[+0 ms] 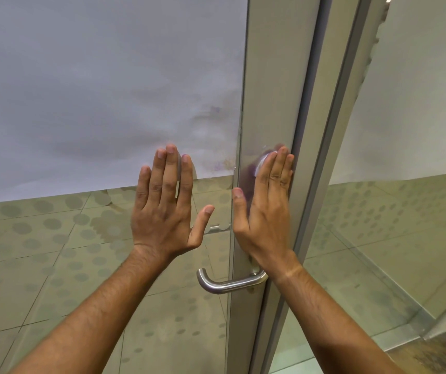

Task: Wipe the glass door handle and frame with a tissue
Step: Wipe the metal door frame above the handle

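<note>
The grey metal door frame (pixel 275 76) runs up the middle of the head view. My right hand (pixel 265 209) lies flat on it with straight fingers, pressing a white tissue (pixel 261 162) that peeks out at the fingertips. My left hand (pixel 166 206) rests flat on the glass pane (pixel 95 252), fingers straight and spread, holding nothing. The curved steel lever handle (pixel 224 284) sticks out of the frame below my right wrist, untouched.
The pane's upper part is covered by white frosted film (pixel 95 76), smudged near the frame. A second glass panel (pixel 410 130) stands to the right. Tiled floor with dot patterns shows through the glass below.
</note>
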Demonstrator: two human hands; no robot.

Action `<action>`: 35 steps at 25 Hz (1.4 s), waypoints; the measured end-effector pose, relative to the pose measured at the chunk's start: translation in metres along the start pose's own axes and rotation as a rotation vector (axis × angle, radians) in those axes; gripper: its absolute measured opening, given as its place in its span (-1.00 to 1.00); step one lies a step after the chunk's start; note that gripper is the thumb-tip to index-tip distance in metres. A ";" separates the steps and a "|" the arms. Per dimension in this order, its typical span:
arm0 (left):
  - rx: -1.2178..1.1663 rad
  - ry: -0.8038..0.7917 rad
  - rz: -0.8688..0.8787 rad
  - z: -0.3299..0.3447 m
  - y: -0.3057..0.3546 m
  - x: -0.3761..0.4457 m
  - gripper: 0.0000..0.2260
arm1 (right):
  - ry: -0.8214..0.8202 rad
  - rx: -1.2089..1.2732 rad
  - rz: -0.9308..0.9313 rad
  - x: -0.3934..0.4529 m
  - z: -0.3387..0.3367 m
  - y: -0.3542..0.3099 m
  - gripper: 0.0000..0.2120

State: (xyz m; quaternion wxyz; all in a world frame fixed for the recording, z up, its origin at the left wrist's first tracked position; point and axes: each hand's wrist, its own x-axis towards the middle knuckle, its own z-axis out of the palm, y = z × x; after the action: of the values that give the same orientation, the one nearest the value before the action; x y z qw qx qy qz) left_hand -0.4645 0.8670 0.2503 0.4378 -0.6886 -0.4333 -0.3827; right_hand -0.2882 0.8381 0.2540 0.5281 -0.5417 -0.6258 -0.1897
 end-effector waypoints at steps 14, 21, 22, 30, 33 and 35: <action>0.004 0.006 -0.002 0.001 -0.001 0.000 -0.18 | -0.055 -0.083 -0.078 -0.006 -0.008 0.006 -0.27; 0.003 0.007 -0.006 0.001 -0.002 0.001 -0.18 | -0.039 -0.052 -0.054 -0.010 -0.004 0.002 -0.27; 0.007 0.010 -0.005 0.001 -0.002 0.001 -0.18 | -0.053 -0.047 -0.058 -0.012 -0.005 0.005 -0.27; 0.014 0.003 -0.006 0.000 0.000 0.001 -0.18 | -0.101 -0.086 -0.171 -0.017 -0.003 0.020 -0.26; 0.022 0.003 -0.005 0.000 0.000 0.000 -0.18 | -0.143 -0.074 -0.142 -0.035 -0.005 0.027 -0.27; 0.023 0.001 -0.004 -0.001 0.000 0.000 -0.18 | -0.084 -0.009 -0.054 -0.033 -0.001 0.023 -0.29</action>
State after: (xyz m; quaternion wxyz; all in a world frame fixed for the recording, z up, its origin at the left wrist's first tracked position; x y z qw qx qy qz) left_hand -0.4648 0.8664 0.2501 0.4452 -0.6825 -0.4387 -0.3787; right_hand -0.2728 0.8293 0.2179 0.4936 -0.5344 -0.6610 -0.1840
